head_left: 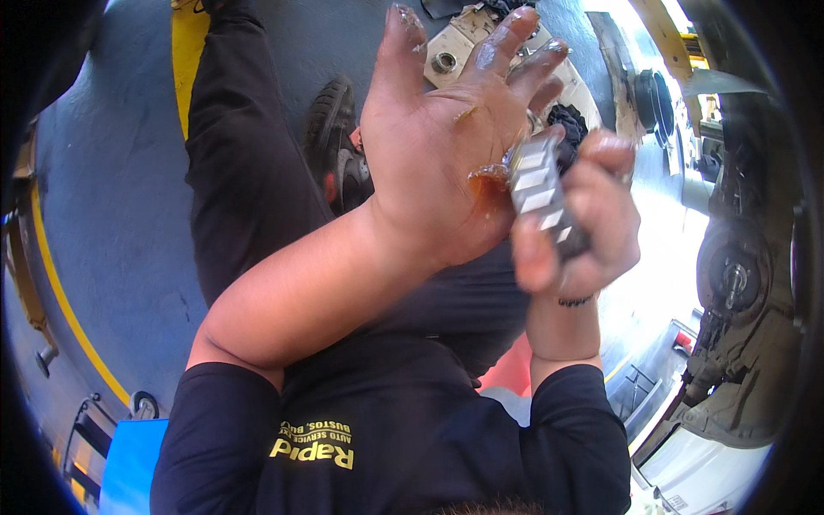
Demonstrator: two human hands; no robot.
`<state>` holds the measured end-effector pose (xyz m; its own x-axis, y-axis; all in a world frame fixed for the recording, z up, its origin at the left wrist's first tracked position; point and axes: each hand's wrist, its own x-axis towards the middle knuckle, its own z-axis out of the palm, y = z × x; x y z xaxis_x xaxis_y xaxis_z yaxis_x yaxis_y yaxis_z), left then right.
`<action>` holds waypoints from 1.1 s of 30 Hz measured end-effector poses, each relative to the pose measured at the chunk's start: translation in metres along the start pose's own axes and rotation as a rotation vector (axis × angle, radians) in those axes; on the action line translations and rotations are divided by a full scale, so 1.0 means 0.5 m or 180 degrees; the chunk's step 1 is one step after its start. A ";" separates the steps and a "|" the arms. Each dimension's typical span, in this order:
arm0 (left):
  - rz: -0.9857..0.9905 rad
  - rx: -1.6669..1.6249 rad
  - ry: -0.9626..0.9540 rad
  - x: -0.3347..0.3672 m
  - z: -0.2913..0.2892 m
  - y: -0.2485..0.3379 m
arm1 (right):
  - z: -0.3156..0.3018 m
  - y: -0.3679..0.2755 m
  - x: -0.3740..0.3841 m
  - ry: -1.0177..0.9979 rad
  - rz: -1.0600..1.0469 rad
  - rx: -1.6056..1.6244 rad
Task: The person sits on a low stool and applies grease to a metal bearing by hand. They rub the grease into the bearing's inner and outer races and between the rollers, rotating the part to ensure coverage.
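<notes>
My left hand [442,159] is held palm up with its fingers spread, and whitish grease coats the fingertips. A smear of amber grease [491,184] sits on the palm's edge, on the side toward my right hand. My right hand [601,225], blurred by motion, grips a roller bearing [538,184] with shiny slanted rollers. The bearing's near edge meets the grease at the side of my left palm. Part of the bearing is hidden behind the fingers of my right hand.
Beyond my hands, a pale, stained panel [575,86] lies on the blue floor with a small round metal part [444,63] and a black rag [568,120]. At right is a vehicle's underside with a hub [734,279]. A blue object [133,468] stands at lower left.
</notes>
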<state>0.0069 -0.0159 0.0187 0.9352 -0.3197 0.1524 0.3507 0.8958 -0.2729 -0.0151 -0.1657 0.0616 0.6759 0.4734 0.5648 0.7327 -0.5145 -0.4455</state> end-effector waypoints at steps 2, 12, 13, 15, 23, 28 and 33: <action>0.0018 0.0019 0.0001 0.003 0.000 0.004 | -0.021 -0.026 0.001 -0.0521 -0.0207 0.0131; 0.0078 0.0008 0.0005 0.004 -0.001 0.004 | -0.007 -0.010 -0.007 -0.0276 -0.0378 0.0339; 0.0074 -0.0008 -0.0001 0.005 -0.002 0.004 | -0.013 -0.017 -0.006 -0.0251 -0.0266 0.0500; 0.0108 -0.0002 -0.0015 0.006 -0.001 0.004 | 0.002 -0.016 -0.017 0.0346 0.0095 0.0876; 0.0276 0.0019 0.0002 0.012 -0.003 0.009 | 0.011 -0.020 -0.032 0.0212 0.0118 0.0738; 0.0393 -0.0030 0.0001 0.018 -0.002 0.000 | 0.050 -0.013 -0.045 0.1820 0.2064 0.2810; 0.0742 0.0009 0.0060 0.029 -0.004 0.014 | 0.067 -0.048 -0.046 0.2028 0.3188 0.3450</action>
<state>0.0231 -0.0148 0.0173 0.9916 -0.1099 0.0678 0.1251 0.9470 -0.2959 -0.0457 -0.1404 0.0361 0.9562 -0.2288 -0.1828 -0.0672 0.4363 -0.8973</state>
